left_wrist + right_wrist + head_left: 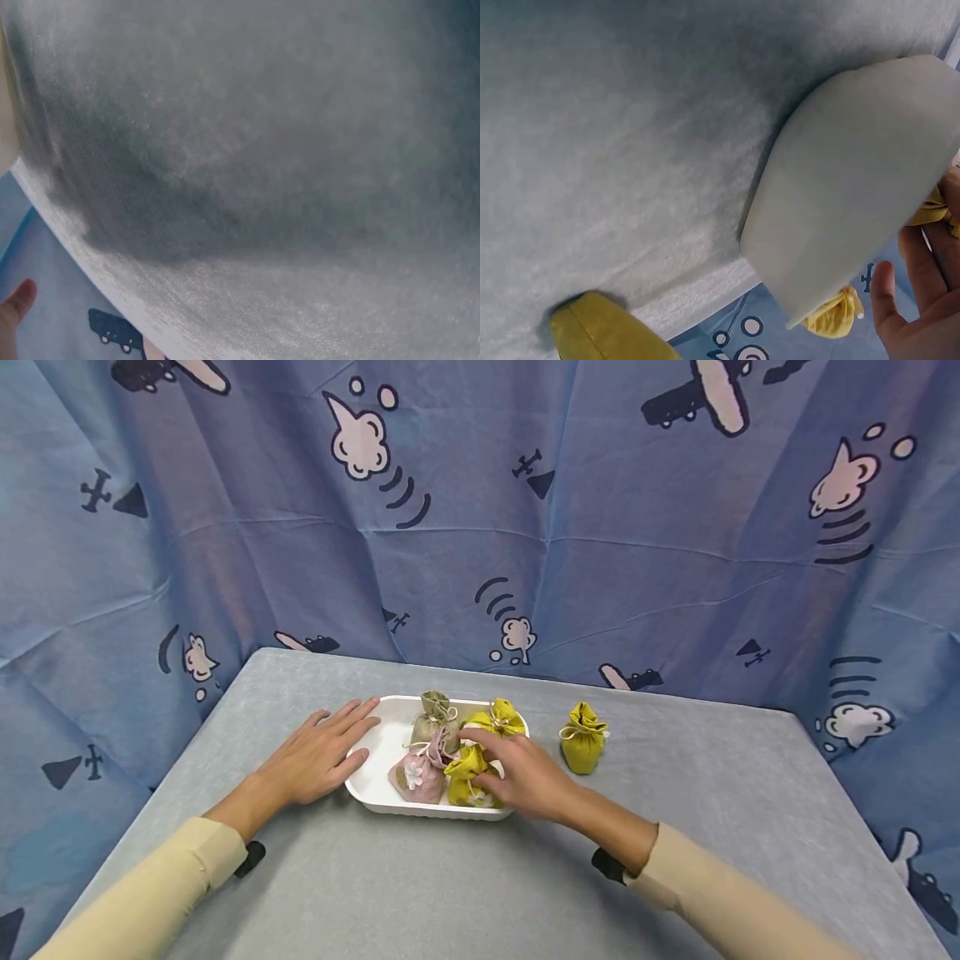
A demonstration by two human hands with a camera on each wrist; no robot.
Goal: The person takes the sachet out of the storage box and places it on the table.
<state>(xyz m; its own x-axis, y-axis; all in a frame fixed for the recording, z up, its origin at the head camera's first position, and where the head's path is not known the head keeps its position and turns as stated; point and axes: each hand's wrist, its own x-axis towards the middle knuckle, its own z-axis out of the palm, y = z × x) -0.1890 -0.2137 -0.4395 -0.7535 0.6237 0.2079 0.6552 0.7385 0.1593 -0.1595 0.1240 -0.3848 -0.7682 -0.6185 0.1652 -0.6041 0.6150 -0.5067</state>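
A white tray (381, 760) holds several small drawstring pouches. Inside it are a grey-green pouch (426, 727), a pink pouch (423, 781) with a white flower, and a yellow pouch (510, 718) at the back right. My right hand (528, 777) reaches over the tray's right rim, thumb and fingers pinching the upper part of the front yellow pouch (463, 789); in the right wrist view its yellow cloth (930, 210) shows between the digits. My left hand (322, 756) lies with fingers extended at the tray's left rim, holding nothing.
Another yellow pouch (582, 743) stands on the grey table (420, 893), right of the tray. Behind the table hangs a blue patterned curtain (465, 577). The left wrist view shows mostly tabletop (285, 135) in shadow.
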